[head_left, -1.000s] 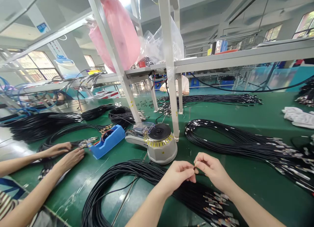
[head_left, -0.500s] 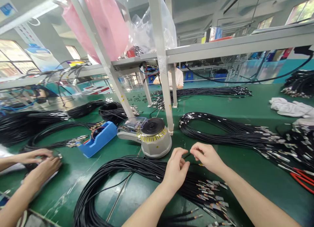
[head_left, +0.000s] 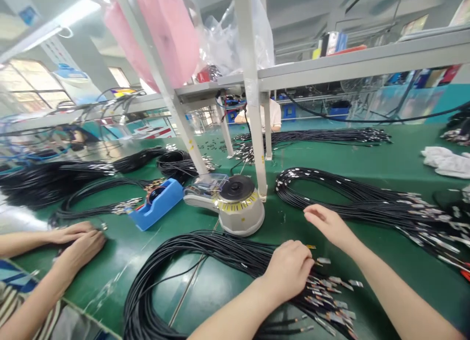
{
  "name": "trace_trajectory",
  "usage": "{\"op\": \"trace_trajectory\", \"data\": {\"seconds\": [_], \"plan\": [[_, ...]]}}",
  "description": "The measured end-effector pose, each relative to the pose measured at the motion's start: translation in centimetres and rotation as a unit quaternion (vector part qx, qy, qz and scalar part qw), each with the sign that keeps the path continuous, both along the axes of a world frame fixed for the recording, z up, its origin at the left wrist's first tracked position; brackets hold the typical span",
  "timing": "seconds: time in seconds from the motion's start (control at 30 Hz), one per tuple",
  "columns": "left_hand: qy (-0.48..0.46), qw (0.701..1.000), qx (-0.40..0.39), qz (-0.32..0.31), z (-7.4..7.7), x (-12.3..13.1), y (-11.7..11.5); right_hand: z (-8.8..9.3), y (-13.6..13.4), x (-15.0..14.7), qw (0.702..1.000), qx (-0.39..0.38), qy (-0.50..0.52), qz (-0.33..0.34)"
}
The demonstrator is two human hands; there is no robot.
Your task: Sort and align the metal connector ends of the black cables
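A thick looped bundle of black cables [head_left: 161,254] lies on the green table in front of me, its stripped and tagged ends [head_left: 330,301] fanned out at the right. My left hand [head_left: 290,269] is closed over that bundle just short of the ends, its fingers curled round black cable and partly hidden. Beside its fingertips a small yellow label [head_left: 311,247] shows. To the right, my right hand [head_left: 332,227] hovers above the table, apart from the left, with its fingers stretched out and nothing visible in them.
A round white tape dispenser [head_left: 240,212] stands behind the bundle, next to a blue tape holder [head_left: 157,203]. Another cable loop [head_left: 330,188] lies at the right, near white gloves [head_left: 446,161]. Shelf posts [head_left: 253,95] rise behind. A co-worker's hands [head_left: 81,242] work at the left.
My hands have parted: the left came down and right onto the bundle near its ends, while the right moved up and right. The whole view has shifted slightly.
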State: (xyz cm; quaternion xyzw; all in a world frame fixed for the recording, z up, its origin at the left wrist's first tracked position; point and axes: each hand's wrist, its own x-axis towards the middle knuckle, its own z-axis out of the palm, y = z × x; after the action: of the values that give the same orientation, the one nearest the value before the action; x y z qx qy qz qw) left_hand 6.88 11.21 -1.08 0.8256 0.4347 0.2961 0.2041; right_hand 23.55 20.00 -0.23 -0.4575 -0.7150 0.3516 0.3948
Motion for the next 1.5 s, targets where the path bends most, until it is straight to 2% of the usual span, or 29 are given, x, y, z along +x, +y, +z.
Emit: {"op": "trace_trajectory", "data": {"seconds": [0.07, 0.17, 0.23, 0.33, 0.43, 0.6, 0.8, 0.93, 1.07, 1.13, 1.27, 1.37, 1.43, 1.5], "plan": [[-0.148, 0.985, -0.085, 0.03, 1.6, -1.1, 0.0, 0.9, -0.5, 0.1, 1.0, -0.006, 0.0, 0.006], [-0.322, 0.922, -0.214, 0.032, 3.5, -2.7, 0.1, 2.4, -2.0, -0.6, 0.999, -0.027, 0.015, 0.014], [-0.391, 0.885, -0.247, 0.052, 4.1, -3.4, 0.3, 3.3, -3.3, -1.5, 0.998, -0.033, 0.033, 0.036], [-0.457, 0.846, -0.255, 0.103, 4.2, -3.4, 0.5, 4.3, -5.0, -3.2, 0.995, -0.039, 0.061, 0.072], [-0.482, 0.828, -0.261, 0.117, 3.9, -2.7, 0.3, 4.3, -5.7, -4.2, 0.991, -0.055, 0.088, 0.089], [-0.491, 0.824, -0.251, 0.13, 3.7, -2.0, -0.1, 3.8, -5.5, -4.5, 0.988, -0.068, 0.098, 0.102], [-0.473, 0.833, -0.257, 0.124, 3.6, -2.0, -0.1, 3.5, -5.1, -4.8, 0.992, -0.027, 0.104, 0.072], [-0.464, 0.832, -0.284, 0.11, 3.2, -1.8, 0.1, 3.4, -4.7, -4.7, 0.994, -0.018, 0.075, 0.075], [-0.477, 0.82, -0.31, 0.068, 3.1, -2.0, 0.3, 3.0, -4.4, -4.3, 0.993, -0.033, 0.05, 0.103], [-0.5, 0.807, -0.312, 0.023, 3.3, -2.3, 0.4, 2.6, -4.3, -4.3, 0.991, -0.037, 0.054, 0.114], [-0.573, 0.754, -0.315, -0.065, 3.9, -3.3, 0.5, 2.2, -3.5, -5.4, 0.985, -0.048, 0.084, 0.14], [-0.607, 0.733, -0.305, -0.034, 4.1, -3.6, 0.7, 2.5, -1.8, -7.0, 0.97, -0.119, 0.189, 0.098], [-0.617, 0.731, -0.292, 0.011, 4.0, -3.5, 0.8, 2.9, -0.4, -8.1, 0.952, -0.163, 0.252, 0.068], [-0.614, 0.737, -0.277, 0.052, 4.0, -3.4, 1.0, 3.2, 0.9, -9.2, 0.943, -0.183, 0.271, 0.061]]}}
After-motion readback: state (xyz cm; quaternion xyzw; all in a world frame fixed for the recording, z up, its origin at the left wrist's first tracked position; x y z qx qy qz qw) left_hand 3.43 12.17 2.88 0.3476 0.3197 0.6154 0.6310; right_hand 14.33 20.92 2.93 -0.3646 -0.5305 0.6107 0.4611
